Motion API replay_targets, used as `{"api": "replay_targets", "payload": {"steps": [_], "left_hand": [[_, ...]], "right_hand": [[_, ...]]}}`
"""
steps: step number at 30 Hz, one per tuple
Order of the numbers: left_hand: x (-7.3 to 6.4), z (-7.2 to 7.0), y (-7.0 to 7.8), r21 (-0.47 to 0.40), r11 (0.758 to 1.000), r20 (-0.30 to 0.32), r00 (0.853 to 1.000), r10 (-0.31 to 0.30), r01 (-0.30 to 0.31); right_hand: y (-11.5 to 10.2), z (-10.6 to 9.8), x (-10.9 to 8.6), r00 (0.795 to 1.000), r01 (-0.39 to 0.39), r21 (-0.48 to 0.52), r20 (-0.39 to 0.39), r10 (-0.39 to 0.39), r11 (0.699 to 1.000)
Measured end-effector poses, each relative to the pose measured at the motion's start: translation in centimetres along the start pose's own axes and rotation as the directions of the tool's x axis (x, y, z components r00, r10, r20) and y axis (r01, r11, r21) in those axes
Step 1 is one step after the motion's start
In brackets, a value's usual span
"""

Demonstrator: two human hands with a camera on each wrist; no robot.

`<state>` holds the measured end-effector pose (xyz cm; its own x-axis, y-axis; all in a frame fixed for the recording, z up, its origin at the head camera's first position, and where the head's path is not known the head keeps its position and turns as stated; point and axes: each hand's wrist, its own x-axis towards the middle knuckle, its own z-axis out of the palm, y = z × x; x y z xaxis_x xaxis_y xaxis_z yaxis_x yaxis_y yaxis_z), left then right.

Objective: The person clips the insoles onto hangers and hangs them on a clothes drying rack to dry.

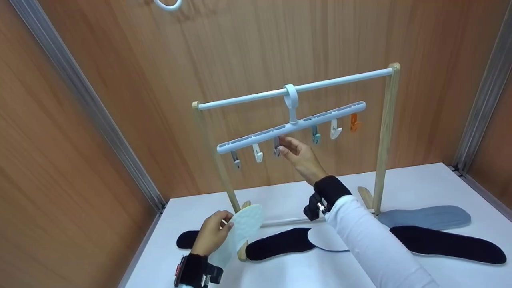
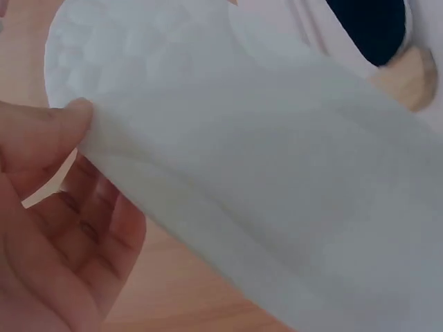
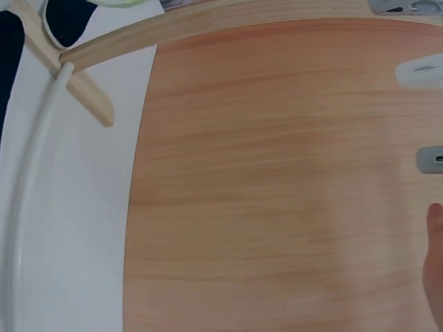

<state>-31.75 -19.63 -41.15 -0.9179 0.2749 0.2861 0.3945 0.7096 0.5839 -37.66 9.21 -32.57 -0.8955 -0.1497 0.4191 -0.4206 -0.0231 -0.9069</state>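
Observation:
My left hand (image 1: 212, 234) pinches a pale green insole (image 1: 247, 225) by its edge between thumb and fingers. In the left wrist view the insole (image 2: 228, 159) slants across, its dimpled end by the thumb. Up at the hanger, my right hand (image 1: 305, 161) has its fingertips right beside a grey clip (image 1: 276, 148), the third from the left. The right wrist view has the thumb (image 3: 435, 252) a short way from that clip (image 3: 430, 160); the other fingers are out of sight there. The light blue clip hanger (image 1: 256, 139) hangs by its hook from the rack's bar (image 1: 340, 82).
Other clips hang along the hanger: grey (image 1: 235, 160), white (image 1: 258, 153), teal (image 1: 316, 135), white (image 1: 335, 129) and orange (image 1: 354, 123). On the white table lie black insoles (image 1: 280, 244), a white insole (image 1: 327, 239) and a grey-blue insole (image 1: 426, 217). Wooden posts (image 1: 386, 140) support the rack.

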Motion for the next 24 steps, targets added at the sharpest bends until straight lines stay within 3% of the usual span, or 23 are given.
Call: {"api": "replay_targets", "payload": {"steps": [4,8,17,24], "left_hand": [[0.5,1.1,1.1,-0.083,0.995,-0.053,0.997,0.055,-0.060],[0.8,2.2,1.8,-0.135,0.988,-0.064,0.995,0.072,-0.080],[1.6,3.7,3.2,-0.229,0.971,-0.126,0.991,0.036,-0.064],[2.0,4.2,4.4,-0.286,0.957,-0.150,0.989,0.006,-0.049]], "right_hand": [[-1.6,0.1,-0.5,1.000,0.005,-0.003,0.005,-0.005,1.000],[-2.6,0.4,-1.0,1.000,0.012,-0.023,0.004,-0.012,1.000],[-0.4,-0.1,0.0,0.997,0.071,-0.002,0.009,-0.071,0.997],[-0.2,0.2,-0.2,0.997,0.083,-0.034,0.003,-0.083,0.996]]}}
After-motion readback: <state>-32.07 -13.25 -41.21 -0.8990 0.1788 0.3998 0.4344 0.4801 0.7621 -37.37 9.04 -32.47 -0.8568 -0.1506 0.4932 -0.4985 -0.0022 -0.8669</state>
